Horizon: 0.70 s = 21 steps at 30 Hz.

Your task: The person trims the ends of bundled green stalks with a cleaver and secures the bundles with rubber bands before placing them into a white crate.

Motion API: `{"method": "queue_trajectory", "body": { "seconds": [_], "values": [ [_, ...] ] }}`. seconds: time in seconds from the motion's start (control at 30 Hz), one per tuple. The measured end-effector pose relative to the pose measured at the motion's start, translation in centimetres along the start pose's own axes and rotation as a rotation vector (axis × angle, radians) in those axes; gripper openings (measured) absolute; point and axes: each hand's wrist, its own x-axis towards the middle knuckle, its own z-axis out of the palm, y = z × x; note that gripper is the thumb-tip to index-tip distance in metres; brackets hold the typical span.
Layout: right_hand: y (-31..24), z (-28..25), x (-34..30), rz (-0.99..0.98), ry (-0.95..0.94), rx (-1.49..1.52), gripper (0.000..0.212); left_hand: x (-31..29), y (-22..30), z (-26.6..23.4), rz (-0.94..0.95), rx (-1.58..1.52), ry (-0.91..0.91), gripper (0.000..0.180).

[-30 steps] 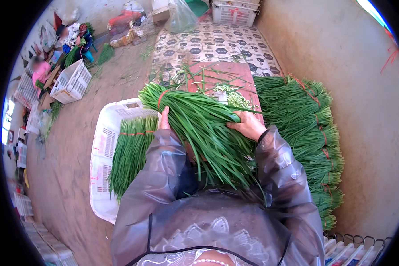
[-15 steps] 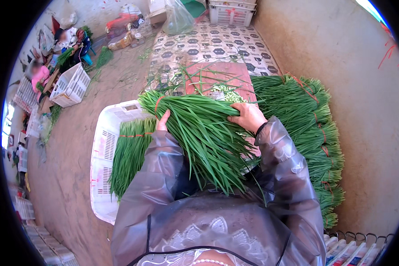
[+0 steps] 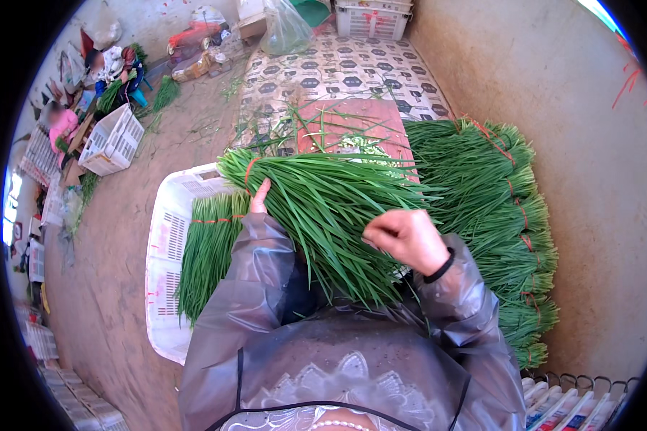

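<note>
A thick bunch of garlic chives (image 3: 323,208) lies across in front of me, its pale ends to the left and its loose green leaves fanning right and toward me. A red band (image 3: 249,176) circles it near the pale ends. My left hand (image 3: 260,197) grips the bunch beside this band, thumb on top and the other fingers hidden beneath. Above the leafy part, my right hand (image 3: 411,241) is closed with fingers curled together; whether a leaf is pinched there does not show. At my left, a white plastic crate (image 3: 158,287) holds banded chives (image 3: 212,251) standing side by side.
To my right, banded chives (image 3: 474,179) are piled along the wall. Beyond my hands a reddish board (image 3: 366,115) carries loose leaves and pale trimmings. Farther left, two people sit near another white crate (image 3: 115,144). Stacked crates (image 3: 372,21) stand at the back.
My right hand has come off the far side of the bunch and moved nearer to me, its fingers now curled. The bunch has shifted slightly left, still in my left hand.
</note>
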Motion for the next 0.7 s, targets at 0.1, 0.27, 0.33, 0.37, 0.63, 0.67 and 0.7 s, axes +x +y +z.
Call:
{"method": "queue_trajectory", "body": {
  "seconds": [0.1, 0.27, 0.33, 0.37, 0.63, 0.67, 0.7],
  "values": [
    [1.6, 3.2, -0.6, 0.098, 0.071, -0.435, 0.025, -0.1, 0.1, 0.1, -0.015, 0.012, 0.0, 0.039],
    [4.7, 5.9, 0.4, 0.067, 0.091, -0.256, 0.02, 0.1, 0.3, -0.3, 0.019, 0.032, 0.046, 0.037],
    [4.9, 5.6, 0.9, 0.174, 0.042, 0.346, 0.017, 0.1, 0.2, 0.0, 0.035, 0.04, 0.073, 0.036],
    [3.4, 4.4, 1.0, 0.217, 0.054, 0.66, 0.015, 0.0, 0.2, 0.0, 0.054, 0.052, 0.117, 0.036],
    [1.8, 1.2, -0.1, -0.133, -0.066, 0.216, 0.028, 0.3, -0.1, -0.2, 0.036, 0.041, 0.102, 0.037],
    [0.3, 1.5, -0.1, -0.057, -0.088, -0.132, 0.033, 0.0, 0.1, -0.1, 0.034, 0.04, 0.111, 0.038],
    [1.1, 2.9, -0.5, -0.046, -0.065, -0.284, 0.033, 0.1, 0.0, 0.2, 0.018, 0.041, 0.111, 0.039]
  ]
}}
